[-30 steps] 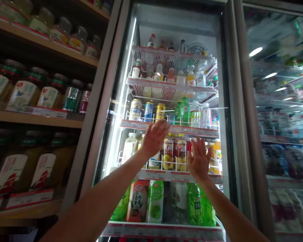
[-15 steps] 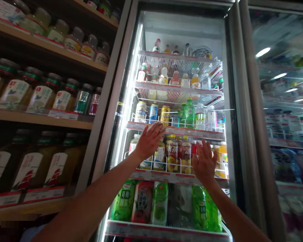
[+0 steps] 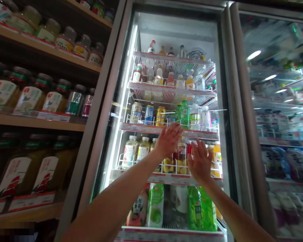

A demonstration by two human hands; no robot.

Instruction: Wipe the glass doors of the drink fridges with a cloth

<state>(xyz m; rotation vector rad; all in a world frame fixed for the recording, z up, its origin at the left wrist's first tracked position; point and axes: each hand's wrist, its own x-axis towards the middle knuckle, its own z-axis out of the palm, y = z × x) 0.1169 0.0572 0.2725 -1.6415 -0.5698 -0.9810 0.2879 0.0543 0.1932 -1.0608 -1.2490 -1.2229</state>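
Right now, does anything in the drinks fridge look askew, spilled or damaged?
Nothing stands out. The bottles and cans stand upright in rows on the fridge shelves; no spill shows. The left hand and right hand are open, raised before the bottles.

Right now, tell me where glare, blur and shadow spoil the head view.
Head view: the light strip blows out white; reflected ceiling lights glare off the right glass door, veiling its stock; the wooden shelves sit dark; left hand and right hand look sharp.
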